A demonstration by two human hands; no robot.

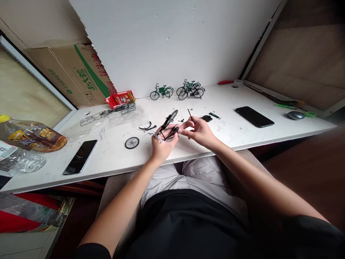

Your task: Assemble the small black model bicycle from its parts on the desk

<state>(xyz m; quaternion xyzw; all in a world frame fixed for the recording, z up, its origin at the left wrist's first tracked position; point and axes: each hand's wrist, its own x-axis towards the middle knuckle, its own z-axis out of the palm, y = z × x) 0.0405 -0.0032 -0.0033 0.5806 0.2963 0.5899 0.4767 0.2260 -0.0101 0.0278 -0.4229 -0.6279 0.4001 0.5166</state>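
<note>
White panel (172, 46) behind a white desk (111, 154)

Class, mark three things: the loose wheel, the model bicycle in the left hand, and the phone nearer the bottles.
Loose wheel (132, 142): head view, on its hub.
Model bicycle (167, 122): head view, dark part by its wheel.
Phone (80, 157): head view, middle of its screen.

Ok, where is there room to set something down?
Bare tabletop shows between the loose wheel and left phone, and between the right forearm and right phone. It is crowded just beyond the right hand, by the green strip, and back left around the red packet.
</note>
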